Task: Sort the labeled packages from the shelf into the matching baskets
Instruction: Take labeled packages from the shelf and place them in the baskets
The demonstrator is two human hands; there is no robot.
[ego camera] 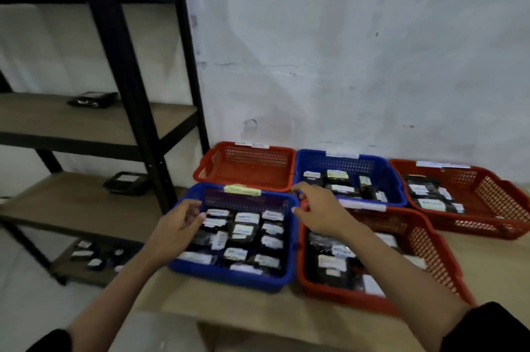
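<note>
Both hands reach out over the baskets at the lower centre of the frame. The left hand (179,225) hovers over the left edge of the near blue basket (229,277), fingers loosely curled and holding nothing. The right hand (321,211) is stretched forward between that basket and the near red basket (415,239), fingers relaxed and spread, also holding nothing; whether it touches a rim cannot be told through the blur.

Five baskets stand on the bench (258,311) against the white wall (344,50). The near blue basket is packed with dark packages (243,234) bearing white labels, and a yellow-green tag (242,189) sits on its far rim. The near red basket also holds labeled packages. Behind them, the far red basket (246,165) at centre looks bare inside, the far blue basket (347,176) holds several packages, and the right red basket (464,196) holds more.

At the left of the frame stands a black shelf (129,93). One dark package (94,99) lies on its middle board, another (126,183) on the board below, and a cluster of labeled packages (97,255) on the lowest board.
</note>
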